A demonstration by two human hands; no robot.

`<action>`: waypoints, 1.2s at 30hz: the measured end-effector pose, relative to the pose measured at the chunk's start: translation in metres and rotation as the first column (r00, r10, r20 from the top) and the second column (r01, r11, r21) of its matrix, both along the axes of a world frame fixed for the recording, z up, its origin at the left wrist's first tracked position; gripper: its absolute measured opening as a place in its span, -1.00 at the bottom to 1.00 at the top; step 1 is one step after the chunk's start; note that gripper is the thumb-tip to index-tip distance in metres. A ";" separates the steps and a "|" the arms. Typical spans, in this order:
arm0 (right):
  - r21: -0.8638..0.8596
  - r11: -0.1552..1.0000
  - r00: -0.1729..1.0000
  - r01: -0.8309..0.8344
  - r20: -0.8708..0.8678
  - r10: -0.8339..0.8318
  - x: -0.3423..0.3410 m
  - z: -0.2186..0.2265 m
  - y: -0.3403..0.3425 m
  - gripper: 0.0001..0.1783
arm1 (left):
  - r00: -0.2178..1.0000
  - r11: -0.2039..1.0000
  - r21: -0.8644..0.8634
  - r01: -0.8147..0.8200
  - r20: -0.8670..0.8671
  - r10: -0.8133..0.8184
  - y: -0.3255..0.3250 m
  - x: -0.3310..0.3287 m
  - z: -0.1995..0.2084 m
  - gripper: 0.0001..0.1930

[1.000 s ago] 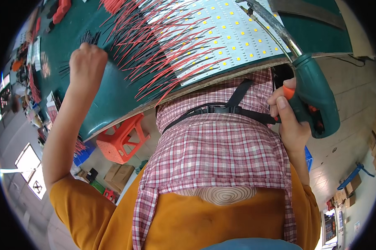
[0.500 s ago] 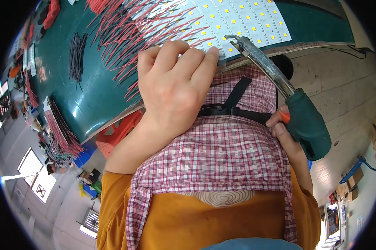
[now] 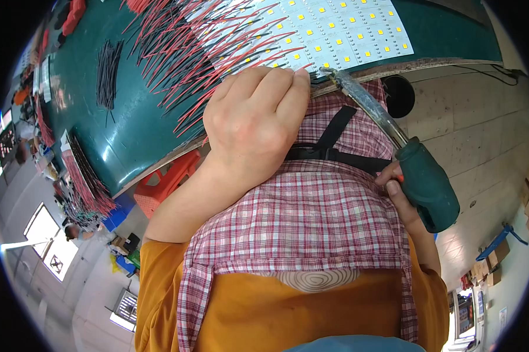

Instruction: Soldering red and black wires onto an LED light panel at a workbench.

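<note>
left hand (image 3: 254,126) curled at the bench's (image 3: 129,135) near edge, fingertips on the led panel (image 3: 335,29); right hand (image 3: 402,190) gripping the green-handled soldering iron (image 3: 420,182), tip at that edge.

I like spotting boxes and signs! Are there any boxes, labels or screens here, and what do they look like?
Cardboard boxes: far right floor, brown, small.
Cardboard box: lower left floor, brown, beside a blue crate.
Flat printed packets: table's far left edge, pale rectangles.
No clear screens.
</note>
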State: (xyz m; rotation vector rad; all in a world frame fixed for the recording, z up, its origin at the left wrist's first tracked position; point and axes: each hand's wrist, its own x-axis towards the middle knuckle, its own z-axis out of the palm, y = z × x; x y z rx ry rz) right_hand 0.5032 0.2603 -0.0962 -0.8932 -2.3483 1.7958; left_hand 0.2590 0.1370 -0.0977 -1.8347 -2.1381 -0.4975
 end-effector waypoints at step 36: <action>0.158 0.982 0.991 -0.104 0.094 0.090 -0.009 0.002 0.001 -0.95 | 0.996 0.997 0.003 -0.073 0.052 0.073 0.003 -0.007 0.005 -0.80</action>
